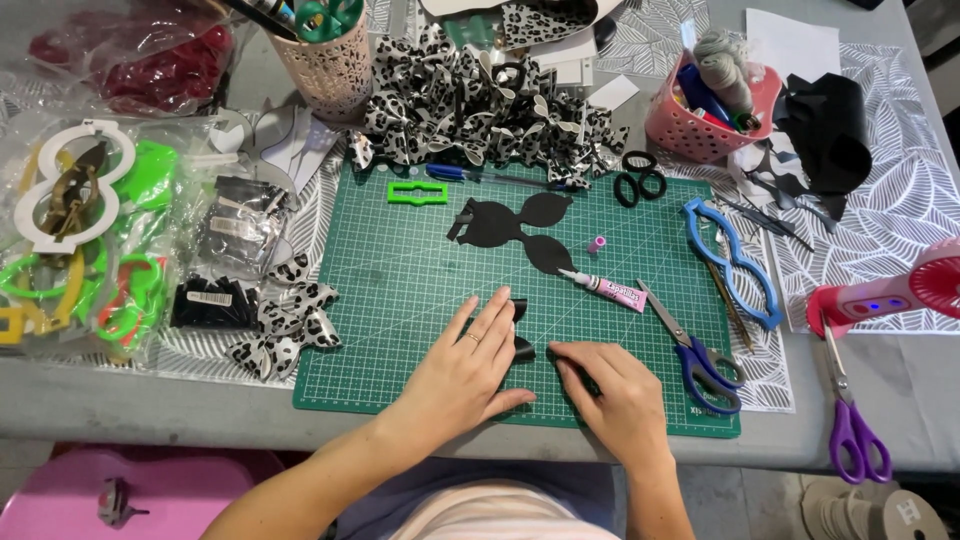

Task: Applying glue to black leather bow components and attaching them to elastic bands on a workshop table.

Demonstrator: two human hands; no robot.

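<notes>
While a small black folded piece point(520, 330) lies near the front edge of the green cutting mat point(400, 300), both hands press down on it from either side. The left hand point(468, 365) lies flat with fingers spread and stretched forward, its fingertips over the top of the piece and a ring on one finger; it grasps nothing, only pins the piece to the mat. The right hand point(615, 390) rests palm down just beside it, fingers pointing left and touching the piece's lower right edge; whether any of them curl under the material cannot be told. Just behind the hands, toward the middle of the mat, lies a flat black bow-shaped cutout point(515, 225), and to its right a small glue tube point(608, 288) with its nozzle pointing at the cutout, next to a tiny pink cap point(596, 243). Blue-handled scissors point(695, 355) lie at the right of the mat, close to the right hand. A green plastic template point(418, 192) sits at the mat's far edge, in front of a heap of leopard-print bows point(480, 125). Off the mat to the right are a blue bow-shaped template point(730, 260), a pink basket point(700, 115) and purple-handled scissors point(850, 425). To the left, two more leopard-print bows point(285, 325) lie beside clear bags of coloured templates point(80, 250).
</notes>
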